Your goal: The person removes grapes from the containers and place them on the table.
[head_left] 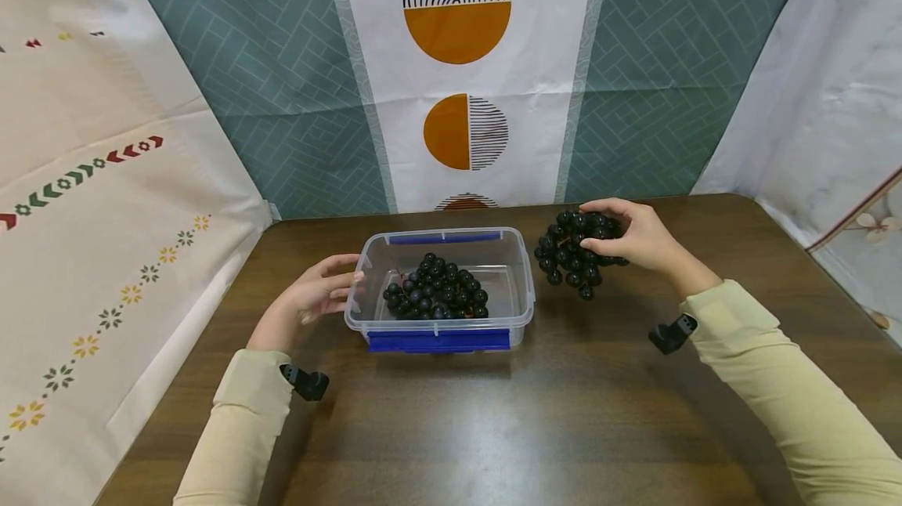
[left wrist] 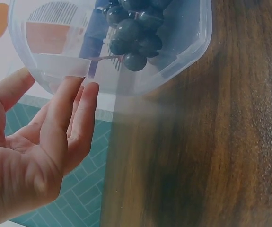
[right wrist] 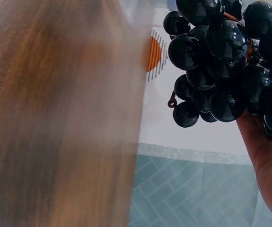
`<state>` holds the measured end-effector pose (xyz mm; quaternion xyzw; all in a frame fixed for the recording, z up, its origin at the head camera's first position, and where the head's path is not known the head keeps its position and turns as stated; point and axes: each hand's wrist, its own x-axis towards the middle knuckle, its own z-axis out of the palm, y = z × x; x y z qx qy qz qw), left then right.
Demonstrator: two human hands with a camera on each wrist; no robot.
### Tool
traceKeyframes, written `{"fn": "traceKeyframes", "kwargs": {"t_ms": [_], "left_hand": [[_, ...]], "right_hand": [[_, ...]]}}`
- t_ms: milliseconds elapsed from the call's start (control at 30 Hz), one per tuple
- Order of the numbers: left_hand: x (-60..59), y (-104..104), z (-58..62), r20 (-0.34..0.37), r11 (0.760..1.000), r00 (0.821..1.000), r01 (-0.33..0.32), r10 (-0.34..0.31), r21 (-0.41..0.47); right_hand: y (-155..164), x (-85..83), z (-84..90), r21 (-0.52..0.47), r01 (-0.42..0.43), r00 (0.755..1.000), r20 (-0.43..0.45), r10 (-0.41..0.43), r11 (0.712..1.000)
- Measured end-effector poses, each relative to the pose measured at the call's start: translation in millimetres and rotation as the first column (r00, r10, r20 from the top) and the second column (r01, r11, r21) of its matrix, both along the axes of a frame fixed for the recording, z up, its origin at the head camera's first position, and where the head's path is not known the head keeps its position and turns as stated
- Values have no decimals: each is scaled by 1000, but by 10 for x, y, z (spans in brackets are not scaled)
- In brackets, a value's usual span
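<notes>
A clear plastic container [head_left: 524, 287] with blue latches stands on the table, its top uncovered. Inside lies a bunch of dark grapes [head_left: 437, 290], also seen through the wall in the left wrist view as grapes [left wrist: 131, 30]. My left hand [head_left: 320, 290] touches the container's left end, fingers extended against the outside near the rim. To the right of the container, my right hand [head_left: 630, 236] holds a second bunch of dark grapes [head_left: 571, 255], thumb and fingers around its upper part. Close up in the right wrist view, these grapes [right wrist: 225, 40] hide most of the fingers.
Both items are on or over a dark brown wooden table [head_left: 437, 428]. A patterned cloth [head_left: 282, 99] hangs behind its far edge, with pale embroidered cloth [head_left: 127, 240] on the left and a white cloth [head_left: 831, 99] on the right.
</notes>
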<state>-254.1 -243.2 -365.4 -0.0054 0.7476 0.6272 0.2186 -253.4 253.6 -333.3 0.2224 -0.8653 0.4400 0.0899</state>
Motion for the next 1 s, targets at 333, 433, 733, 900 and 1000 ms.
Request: {"fn": "traceKeyframes", "kwargs": {"t_ms": [333,433,733,900,1000], "left_hand": [[3,39,43,-10,999,1000,-3,2,-36],[8,44,49,-6,999,1000,-9,8,-39],[9,47,46,-3,999,1000,-15,15,-32],[4,26,47,-2,998,1000,-26,26,-51],[7,9,49,-3,998,1000,-25,24,-58]], "right_hand": [[-3,-31,-160,6,11,1000,15,-11,1000],[-9,-43,-209,4,6,1000,22,-6,1000],[-29,-62,-340,2,0,1000,27,0,1000],[-71,-75,-402,33,-3,1000,29,2,999],[-119,-20,-373,32,-5,999,41,4,999]]}}
